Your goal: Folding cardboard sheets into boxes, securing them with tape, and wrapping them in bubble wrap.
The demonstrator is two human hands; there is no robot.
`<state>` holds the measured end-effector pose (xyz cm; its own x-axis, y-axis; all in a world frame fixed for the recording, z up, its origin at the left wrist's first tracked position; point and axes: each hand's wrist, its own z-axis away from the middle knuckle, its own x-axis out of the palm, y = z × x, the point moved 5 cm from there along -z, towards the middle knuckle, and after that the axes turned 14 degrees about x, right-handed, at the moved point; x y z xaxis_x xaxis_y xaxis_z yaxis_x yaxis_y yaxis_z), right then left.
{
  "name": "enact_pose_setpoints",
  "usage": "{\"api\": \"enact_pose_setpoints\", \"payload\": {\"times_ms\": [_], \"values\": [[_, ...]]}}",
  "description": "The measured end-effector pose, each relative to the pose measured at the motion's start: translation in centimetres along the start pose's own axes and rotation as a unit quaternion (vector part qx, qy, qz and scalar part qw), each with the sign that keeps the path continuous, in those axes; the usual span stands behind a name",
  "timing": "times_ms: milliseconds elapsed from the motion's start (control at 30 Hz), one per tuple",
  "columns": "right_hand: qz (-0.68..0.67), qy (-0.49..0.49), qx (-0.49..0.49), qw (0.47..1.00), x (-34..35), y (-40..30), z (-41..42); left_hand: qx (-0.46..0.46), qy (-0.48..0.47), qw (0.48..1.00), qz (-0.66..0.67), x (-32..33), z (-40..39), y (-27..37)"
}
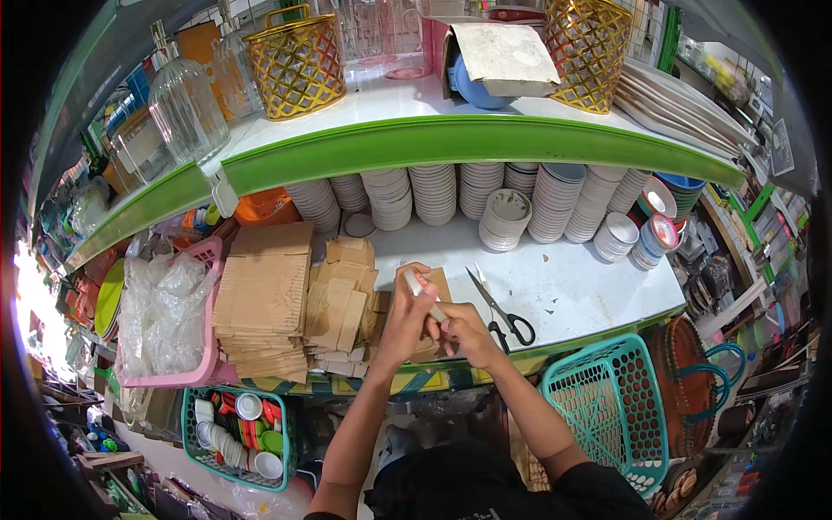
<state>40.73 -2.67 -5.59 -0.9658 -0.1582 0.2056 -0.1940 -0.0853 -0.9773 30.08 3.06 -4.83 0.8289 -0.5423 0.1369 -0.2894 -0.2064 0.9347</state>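
Near the front edge of the white shelf, my left hand point(411, 315) grips a small white object with red marks point(414, 281); its exact kind cannot be told. The fingers of my right hand point(469, 333) close around its lower end, close beside my left hand. Partly hidden under both hands lies a piece of brown cardboard point(440, 281). A pair of scissors with black handles point(500, 307) rests just right of my right hand, its blades pointing away. Left of my left hand are smaller cut cardboard pieces point(338, 305) and a tall stack of folded cardboard point(263, 286).
Stacked bowls point(432, 194) line the shelf's back under a green-edged upper shelf point(390, 144). A pink basket point(209, 338) with clear plastic stands left. Below are a teal basket of dishes point(188, 426) and another teal basket point(653, 416). Glass bottles point(188, 107) stand upper left.
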Motion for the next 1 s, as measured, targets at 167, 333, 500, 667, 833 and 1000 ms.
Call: {"api": "enact_pose_setpoints", "payload": {"times_ms": [167,333,500,667,833,1000], "values": [[0.099,0.006,-0.042,0.994,0.7,-0.5,-0.1,0.012,0.007,0.991,0.131,-1.2,0.1,-2.8],[0.074,0.047,0.017,0.996,-0.5,1.0,0.0,0.053,-0.045,0.997,-0.033,0.5,0.2,0.5],[0.118,0.026,-0.079,0.989,0.4,-1.1,0.1,0.013,-0.018,0.999,0.024,-1.3,-0.2,-1.5],[0.116,0.061,-0.097,0.987,-0.5,0.3,0.0,0.071,-0.066,0.992,-0.077,-0.8,0.3,-0.6],[0.088,0.017,-0.042,0.995,-0.7,0.1,0.2,0.080,-0.024,0.995,-0.055,0.2,0.2,0.8],[0.180,0.015,-0.157,0.971,0.7,-1.8,0.4,-0.004,-0.027,0.998,0.054,-1.3,0.4,-2.5]]}}
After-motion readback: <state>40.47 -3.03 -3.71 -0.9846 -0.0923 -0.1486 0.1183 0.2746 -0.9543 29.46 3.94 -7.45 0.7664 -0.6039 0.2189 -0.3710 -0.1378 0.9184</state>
